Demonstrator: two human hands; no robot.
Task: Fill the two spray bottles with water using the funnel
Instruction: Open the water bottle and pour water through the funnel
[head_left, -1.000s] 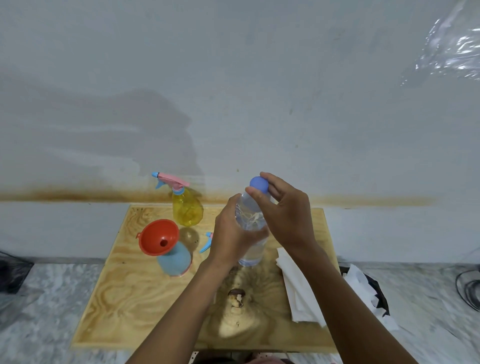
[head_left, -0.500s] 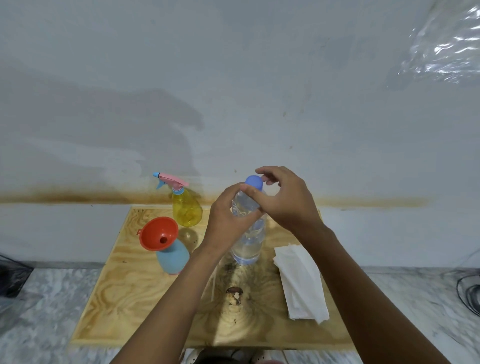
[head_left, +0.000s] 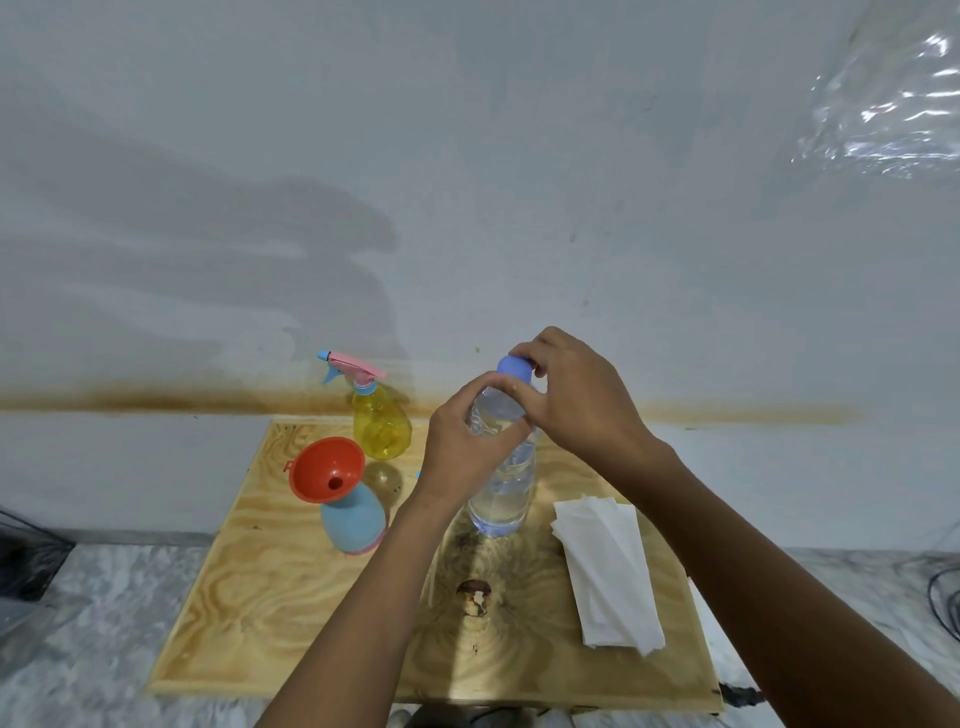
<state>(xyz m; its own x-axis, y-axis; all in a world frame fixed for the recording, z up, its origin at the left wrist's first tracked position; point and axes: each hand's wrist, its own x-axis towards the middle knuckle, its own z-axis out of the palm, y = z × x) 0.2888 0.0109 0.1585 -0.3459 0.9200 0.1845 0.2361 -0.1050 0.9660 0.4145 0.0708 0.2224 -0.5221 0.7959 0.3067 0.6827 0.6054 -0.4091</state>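
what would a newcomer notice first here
At the middle of the plywood board, the left hand grips the clear plastic water bottle near its shoulder and the right hand pinches its blue cap. To the left, an orange funnel sits in the neck of a light blue spray bottle, with a yellow spray bottle behind it.

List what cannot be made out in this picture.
Head view only:
1. Water bottle neck: hidden by the left hand and right hand; whether the blue cap is loose cannot be told.
2. Blue spray bottle water level: opaque wall, mouth covered by the orange funnel.
3. Dark object at the left edge: cut off.
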